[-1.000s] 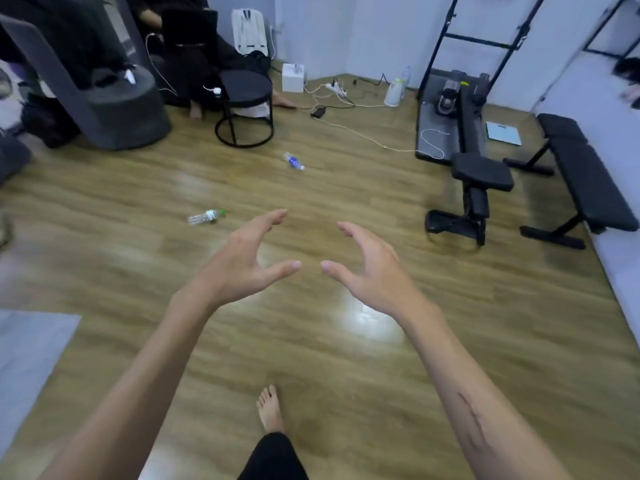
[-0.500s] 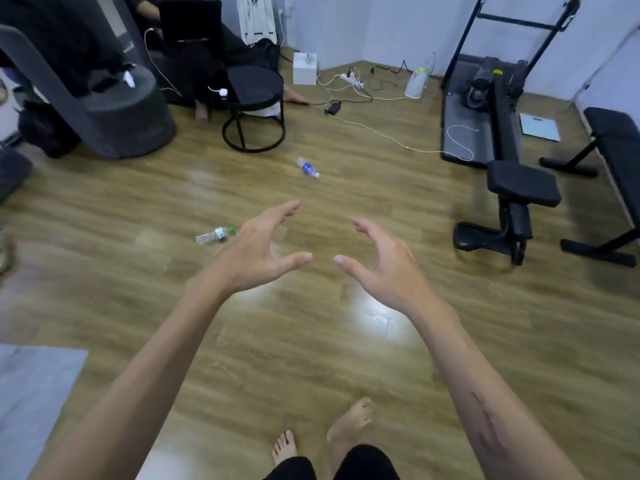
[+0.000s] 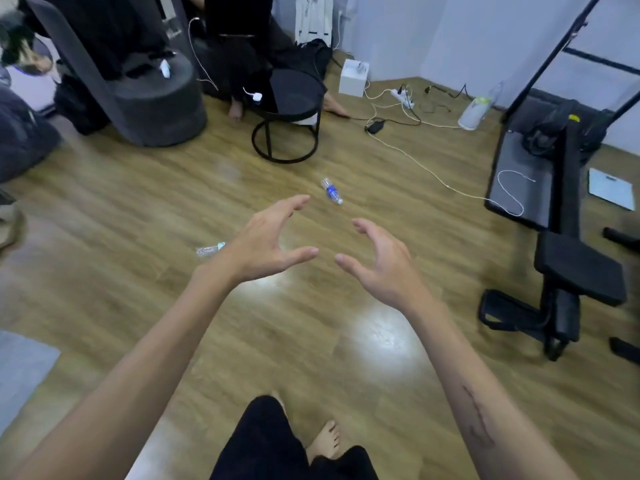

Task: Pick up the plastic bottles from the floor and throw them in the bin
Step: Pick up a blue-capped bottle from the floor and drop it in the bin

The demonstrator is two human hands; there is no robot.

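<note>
Two plastic bottles lie on the wooden floor. A clear bottle with a blue label [image 3: 331, 191] rests ahead of me, just beyond my fingertips. A clear bottle with a green cap [image 3: 209, 249] lies to the left, partly hidden behind my left wrist. My left hand [image 3: 266, 245] and my right hand [image 3: 379, 263] are both stretched out in front of me, fingers spread and curved, holding nothing. No bin is in view.
A round black side table [image 3: 287, 109] stands beyond the bottles, with a seated person's feet behind it. White cables and a power strip [image 3: 403, 97] trail across the floor. A black exercise bench [image 3: 568, 258] stands at the right, a grey mat [image 3: 20, 372] at the left.
I have stepped forward, so both bottles are nearer and larger in view. My hands stay raised and open, and the green-capped bottle is now partly behind my left wrist.
</note>
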